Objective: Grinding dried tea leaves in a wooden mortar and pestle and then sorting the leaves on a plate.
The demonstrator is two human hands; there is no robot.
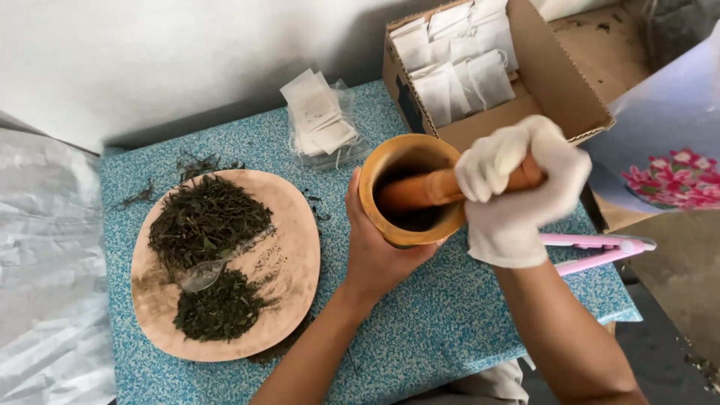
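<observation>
A wooden mortar stands on the blue speckled table, dark crushed leaves inside it. My bare left hand wraps around the mortar's near side. My right hand, in a white glove, grips a wooden pestle whose end sits down in the mortar. To the left lies a pinkish plate carrying two heaps of dried green leaves and a metal spoon.
A stack of small white paper bags lies behind the plate. An open cardboard box with more white bags stands at the back right. A pink hand tool rests at the table's right edge. White plastic sheeting lies at left.
</observation>
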